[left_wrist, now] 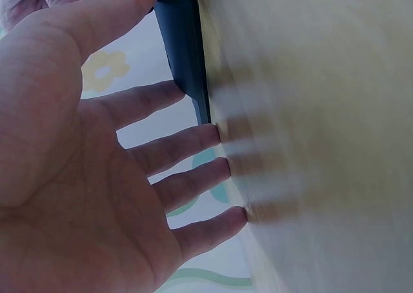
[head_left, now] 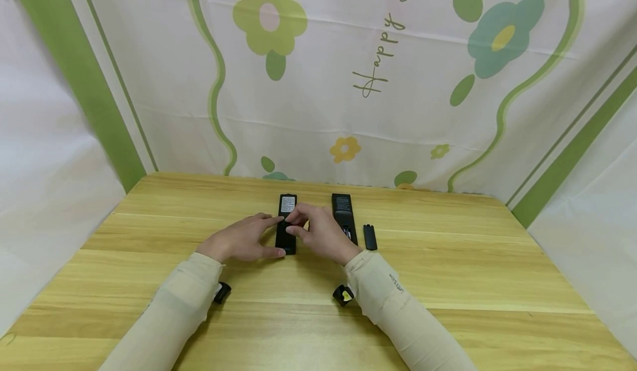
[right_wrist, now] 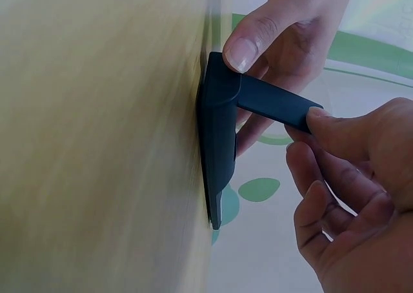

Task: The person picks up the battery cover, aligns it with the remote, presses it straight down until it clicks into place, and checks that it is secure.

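Observation:
A black remote control (head_left: pixel 288 204) with a white label lies back side up on the table. Thumb and straight fingers of my left hand (head_left: pixel 244 239) rest against it, the thumb at its near end; the other fingertips touch the tabletop in the left wrist view. My right hand (head_left: pixel 320 233) pinches the free end of a black battery cover (right_wrist: pixel 277 106). That cover stands out from the remote's back at a steep tilt, its other end at the remote, in the right wrist view. The inside of the battery compartment is hidden.
Right of the hands lies a second black remote (head_left: pixel 342 208), its battery compartment uncovered with batteries showing. A loose battery cover (head_left: pixel 370 237) lies beside it. The wooden table (head_left: pixel 438 271) ends at a flowered cloth (head_left: pixel 308 111) behind.

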Demonstrator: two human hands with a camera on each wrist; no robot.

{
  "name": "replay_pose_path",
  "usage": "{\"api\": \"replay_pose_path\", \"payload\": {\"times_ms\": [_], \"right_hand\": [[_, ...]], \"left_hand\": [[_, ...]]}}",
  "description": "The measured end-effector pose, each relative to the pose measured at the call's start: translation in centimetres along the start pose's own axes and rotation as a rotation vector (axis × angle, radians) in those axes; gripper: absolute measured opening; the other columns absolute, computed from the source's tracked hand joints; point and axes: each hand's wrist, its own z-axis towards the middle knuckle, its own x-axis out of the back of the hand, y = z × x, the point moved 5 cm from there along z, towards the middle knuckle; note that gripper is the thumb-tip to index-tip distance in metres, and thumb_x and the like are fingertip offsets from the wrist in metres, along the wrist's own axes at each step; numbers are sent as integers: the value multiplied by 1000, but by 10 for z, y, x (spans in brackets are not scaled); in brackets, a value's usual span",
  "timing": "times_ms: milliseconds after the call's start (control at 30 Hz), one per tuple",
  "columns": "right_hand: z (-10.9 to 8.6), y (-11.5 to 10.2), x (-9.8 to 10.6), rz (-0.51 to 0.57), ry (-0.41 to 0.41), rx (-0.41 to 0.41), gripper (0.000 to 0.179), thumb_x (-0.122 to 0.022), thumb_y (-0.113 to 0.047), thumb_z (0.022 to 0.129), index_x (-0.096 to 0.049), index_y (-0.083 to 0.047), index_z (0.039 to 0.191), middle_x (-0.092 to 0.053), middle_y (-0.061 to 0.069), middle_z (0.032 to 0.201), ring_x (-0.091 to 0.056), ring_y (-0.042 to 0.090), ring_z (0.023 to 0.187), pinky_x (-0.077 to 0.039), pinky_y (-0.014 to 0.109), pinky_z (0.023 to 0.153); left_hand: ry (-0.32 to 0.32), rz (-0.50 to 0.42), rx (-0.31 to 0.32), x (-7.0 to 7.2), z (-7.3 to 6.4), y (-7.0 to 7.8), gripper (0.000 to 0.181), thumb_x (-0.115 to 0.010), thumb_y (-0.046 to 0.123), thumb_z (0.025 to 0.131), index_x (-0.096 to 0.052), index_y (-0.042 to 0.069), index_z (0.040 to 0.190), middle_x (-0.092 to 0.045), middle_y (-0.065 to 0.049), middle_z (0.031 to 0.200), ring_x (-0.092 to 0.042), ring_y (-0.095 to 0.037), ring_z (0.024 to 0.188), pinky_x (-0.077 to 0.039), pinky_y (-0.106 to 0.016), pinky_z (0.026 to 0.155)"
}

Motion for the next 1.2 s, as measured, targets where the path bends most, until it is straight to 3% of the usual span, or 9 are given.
{"api": "replay_pose_path", "payload": {"times_ms": [533,800,1200], "right_hand": [[1,2,-2,1,-8,10,12,-72,-9,95,-69,-5,107,-71,-2,93,-65,11,82,-53,27,68],[2,4,-4,-52,-12,0,16,-73,-8,95,-69,-6,110,-70,1,101,-64,11,85,-54,26,72],[2,6,-6,-81,-21,-36,20,-75,-11,93,-68,-9,112,-70,0,101,-65,11,85,-54,26,73]], "left_hand": [[0,9,-13,0,1,0,86,-71,52,92,-36,10,159,-35,-25,158,-37,-43,143,-34,-61,112],[4,9,1,0,1,-2,86,-72,52,92,-36,12,159,-34,-24,158,-37,-43,143,-34,-62,111],[6,10,-4,-1,1,-1,86,-72,52,92,-36,12,159,-35,-24,158,-37,-43,143,-34,-61,112]]}}
